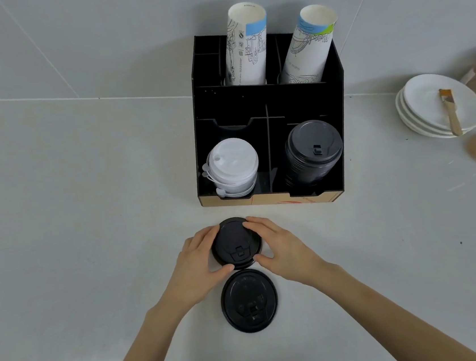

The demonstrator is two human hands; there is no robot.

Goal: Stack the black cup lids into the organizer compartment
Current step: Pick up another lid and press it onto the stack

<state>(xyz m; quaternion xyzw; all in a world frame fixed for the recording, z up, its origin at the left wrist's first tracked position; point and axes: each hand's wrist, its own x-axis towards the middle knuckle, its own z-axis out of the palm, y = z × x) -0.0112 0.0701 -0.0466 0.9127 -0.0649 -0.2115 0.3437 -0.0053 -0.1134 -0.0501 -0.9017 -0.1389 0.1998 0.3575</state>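
Plates (430, 105) sit right of organizer (266, 100); second lid (249, 300) nearest.

café counter | cup organizer (266, 103) | paper cup stacks (245, 46) | stacked plates (442, 106)

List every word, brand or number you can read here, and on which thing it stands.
None can be read with certainty.
Left paper cups: small print and symbols, too small.
Right paper cups: a line of words, blurred.
Organizer front edge: red mark, cut off.
Black lids: raised marks, unreadable.
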